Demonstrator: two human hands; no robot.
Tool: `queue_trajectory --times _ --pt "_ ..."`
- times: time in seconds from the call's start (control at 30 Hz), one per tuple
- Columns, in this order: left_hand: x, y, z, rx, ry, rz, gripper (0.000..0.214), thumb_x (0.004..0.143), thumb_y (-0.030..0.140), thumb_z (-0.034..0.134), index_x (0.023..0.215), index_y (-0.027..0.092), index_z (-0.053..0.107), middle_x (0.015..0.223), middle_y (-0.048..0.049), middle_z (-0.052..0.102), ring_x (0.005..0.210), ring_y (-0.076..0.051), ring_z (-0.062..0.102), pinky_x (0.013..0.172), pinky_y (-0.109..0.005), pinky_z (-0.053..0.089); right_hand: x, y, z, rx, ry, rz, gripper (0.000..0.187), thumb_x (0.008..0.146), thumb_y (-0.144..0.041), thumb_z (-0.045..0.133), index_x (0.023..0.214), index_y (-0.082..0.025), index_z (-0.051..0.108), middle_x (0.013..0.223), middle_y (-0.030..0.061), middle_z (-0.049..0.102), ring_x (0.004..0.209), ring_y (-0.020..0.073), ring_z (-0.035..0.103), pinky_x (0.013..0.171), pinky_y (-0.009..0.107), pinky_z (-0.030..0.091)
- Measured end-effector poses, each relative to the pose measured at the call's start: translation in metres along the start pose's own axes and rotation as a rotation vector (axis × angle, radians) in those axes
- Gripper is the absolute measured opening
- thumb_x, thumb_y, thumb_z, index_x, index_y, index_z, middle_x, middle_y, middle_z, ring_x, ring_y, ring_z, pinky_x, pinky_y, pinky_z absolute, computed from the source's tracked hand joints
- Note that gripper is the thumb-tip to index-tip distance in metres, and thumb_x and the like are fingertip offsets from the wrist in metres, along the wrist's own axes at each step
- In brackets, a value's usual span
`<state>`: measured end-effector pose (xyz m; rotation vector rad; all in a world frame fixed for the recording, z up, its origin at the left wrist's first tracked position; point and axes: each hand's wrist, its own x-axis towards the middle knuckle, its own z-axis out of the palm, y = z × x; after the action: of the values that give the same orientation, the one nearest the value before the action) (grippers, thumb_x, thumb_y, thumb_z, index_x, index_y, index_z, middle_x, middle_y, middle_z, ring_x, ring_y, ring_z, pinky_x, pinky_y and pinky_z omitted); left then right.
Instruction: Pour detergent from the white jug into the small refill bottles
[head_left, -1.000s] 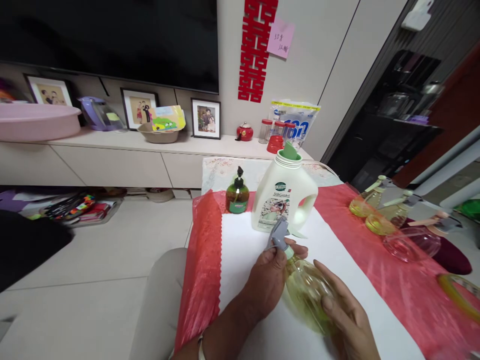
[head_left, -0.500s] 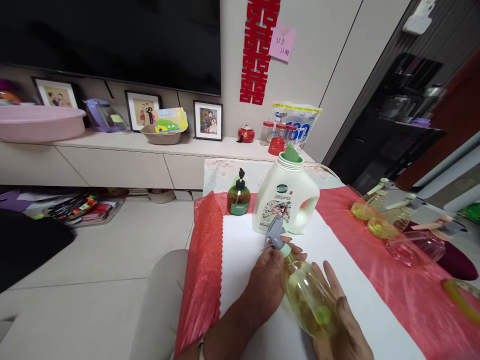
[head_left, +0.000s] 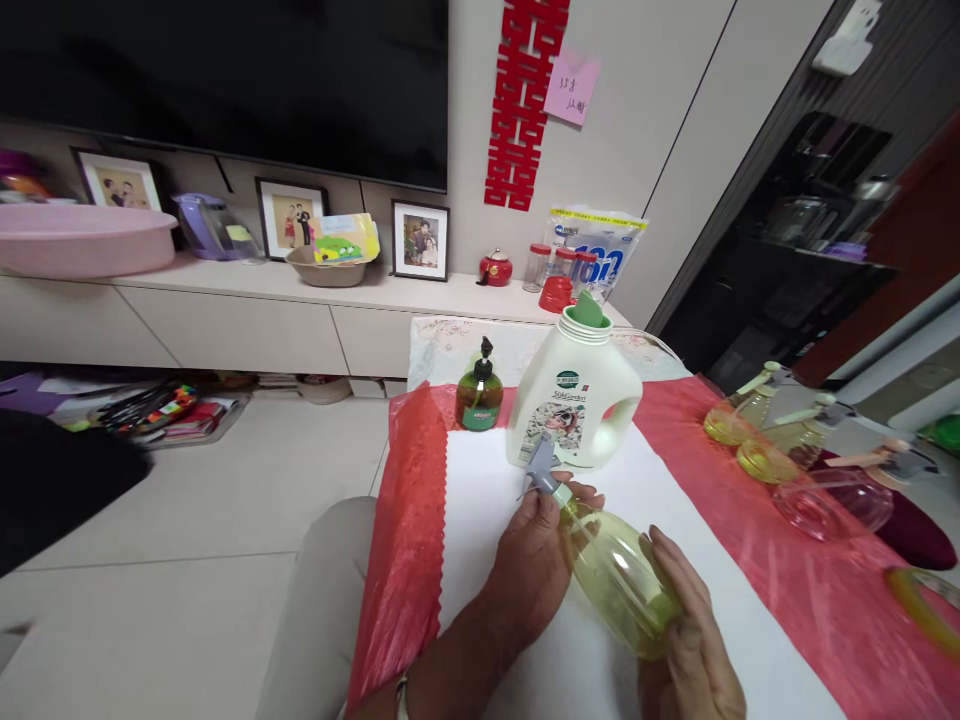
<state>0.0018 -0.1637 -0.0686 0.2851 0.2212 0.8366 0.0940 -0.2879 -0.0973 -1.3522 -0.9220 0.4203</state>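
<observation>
Spray bottle (head_left: 611,575): clear yellow-green plastic, bulbous, grey trigger head, lying tilted just in front of the smooth white jug (head_left: 574,395). Left hand (head_left: 532,565) closed round its neck; right hand (head_left: 690,650) curled under its base.

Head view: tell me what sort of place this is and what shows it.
Probably a home living room: a big wall television, framed photos on a low cabinet, and a covered table where the left hand and right hand hold a spray bottle.
</observation>
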Motion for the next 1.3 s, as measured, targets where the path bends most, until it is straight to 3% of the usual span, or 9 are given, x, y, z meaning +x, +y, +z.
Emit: queue_trajectory --times 0.13,0.3,0.4,0.5,0.67,0.8,0.93,1.13,1.3 --pt "0.0 0.001 -0.001 0.0 0.022 0.026 0.033 0.079 0.038 0.081 0.103 0.023 0.064 0.105 -0.0041 0.068 0.111 -0.024 0.064 0.101 -0.04 0.041 0.002 -0.009 0.002 -0.238 -0.111 -0.031 0.082 0.093 -0.059 0.065 0.157 -0.028 0.025 0.157 0.0104 0.022 0.145 0.0344 0.026 0.121 0.056 0.027" --pt "0.0 0.002 -0.002 0.015 -0.001 0.026 0.03 0.082 0.037 0.079 0.103 0.022 0.065 0.106 -0.0053 0.069 0.111 -0.024 0.063 0.103 -0.041 0.04 0.009 -0.023 -0.006 -0.157 -0.123 0.079 0.083 0.093 -0.061 0.063 0.159 -0.033 0.02 0.153 0.009 0.03 0.136 0.0286 0.041 0.11 0.041 0.047" --pt "0.0 -0.002 -0.002 0.036 -0.041 0.023 0.028 0.083 0.037 0.078 0.102 0.021 0.065 0.103 -0.0061 0.07 0.113 -0.026 0.063 0.104 -0.043 0.039 0.015 -0.026 -0.011 0.089 -0.076 0.354 0.097 0.087 -0.082 0.056 0.16 -0.039 0.009 0.147 0.0136 0.037 0.094 0.0247 0.066 0.066 0.032 0.058" --pt "0.001 -0.003 -0.001 0.027 -0.024 0.024 0.03 0.08 0.037 0.08 0.101 0.02 0.065 0.099 -0.0057 0.07 0.114 -0.027 0.063 0.107 -0.043 0.037 0.021 -0.03 -0.012 0.188 -0.116 0.526 0.11 0.076 -0.095 0.053 0.158 -0.046 -0.001 0.145 0.0171 0.038 0.05 0.0109 0.055 0.038 0.021 0.037" --pt "0.003 -0.002 -0.003 -0.039 0.012 0.052 0.029 0.08 0.032 0.081 0.101 0.02 0.065 0.097 -0.0033 0.07 0.108 -0.022 0.066 0.112 -0.041 0.035 0.017 -0.036 -0.011 0.102 -0.213 0.409 0.105 0.08 -0.068 0.076 0.159 -0.04 0.013 0.146 0.012 0.039 0.062 0.0081 0.056 0.056 0.023 0.048" --pt "0.004 -0.003 -0.006 -0.025 -0.009 0.05 0.029 0.082 0.034 0.08 0.102 0.02 0.064 0.099 -0.0054 0.071 0.108 -0.021 0.065 0.109 -0.04 0.038 0.016 -0.025 -0.022 0.081 -0.21 0.438 0.093 0.093 -0.068 0.059 0.16 -0.026 0.009 0.121 0.0115 0.058 0.065 0.0128 0.057 0.063 0.026 0.048" --pt "0.005 -0.005 -0.006 0.002 -0.011 0.049 0.032 0.08 0.035 0.081 0.102 0.021 0.064 0.099 -0.0053 0.072 0.109 -0.022 0.065 0.107 -0.039 0.038 0.018 -0.019 -0.028 -0.048 -0.176 0.476 0.09 0.096 -0.073 0.048 0.156 -0.012 0.025 0.109 0.0123 0.061 0.068 0.0156 0.056 0.071 0.029 0.051" --pt "0.005 -0.002 -0.005 0.019 -0.012 0.091 0.031 0.08 0.036 0.081 0.101 0.021 0.064 0.099 -0.0042 0.071 0.109 -0.022 0.065 0.109 -0.04 0.037 0.009 -0.029 -0.014 -0.279 -0.095 0.23 0.087 0.096 -0.068 0.052 0.162 -0.024 0.016 0.149 0.0092 0.039 0.121 0.0254 0.055 0.095 0.031 0.055" --pt "0.003 -0.001 -0.003 0.012 0.012 0.059 0.032 0.079 0.034 0.082 0.1 0.02 0.064 0.099 -0.0043 0.071 0.108 -0.023 0.066 0.111 -0.043 0.037 0.008 -0.024 -0.027 -0.17 -0.177 0.29 0.098 0.086 -0.065 0.071 0.16 -0.023 0.022 0.143 0.0122 0.045 0.112 0.0243 0.06 0.091 0.029 0.056"
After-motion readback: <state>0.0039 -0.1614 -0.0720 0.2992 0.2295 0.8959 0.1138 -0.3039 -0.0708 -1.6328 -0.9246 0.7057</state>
